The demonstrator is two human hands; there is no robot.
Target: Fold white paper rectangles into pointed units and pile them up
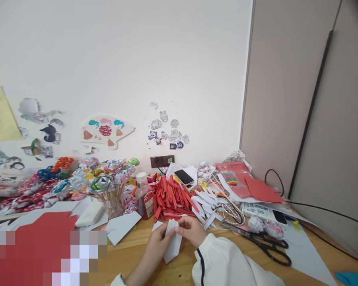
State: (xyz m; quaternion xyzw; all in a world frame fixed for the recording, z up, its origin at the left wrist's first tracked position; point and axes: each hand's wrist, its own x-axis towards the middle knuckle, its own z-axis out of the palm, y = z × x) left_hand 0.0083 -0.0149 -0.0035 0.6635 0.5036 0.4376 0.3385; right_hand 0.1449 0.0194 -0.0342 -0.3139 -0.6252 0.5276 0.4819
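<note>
At the far left, we see a yellow sheet (1, 115) on the wall and, below it, red paper (43, 238) lying on the wooden table (119, 262). Just right of that, a white case-like object (90, 213) lies beside a clear cup (110, 204) of thin sticks, and a bunch of crumpled paper flowers (103, 182) spreads above it. Next comes 1 upright bottle (145, 200) with a white cap, with a pale sheet (123, 229) on the table in front of it.

Near the middle, our left hand (161, 235) is closed on the folded white paper (173, 247), its thumb lying along the face. Our right hand (193, 230) pinches the same piece near its upper right edge, thumb and fingers together. We hold this paper over the table, in front of the heap of red folded strips (170, 196).

Behind that heap lies 1 phone (184, 177), and right of it we see a pile of white folded strips (207, 202). Farther right, we have a beaded string (233, 214), then 1 pair of black-handled scissors (267, 242), with 2 crumpled paper balls just behind the handles. A large white sheet (308, 258) lies beyond, then a blue item (352, 278) at the right edge.
</note>
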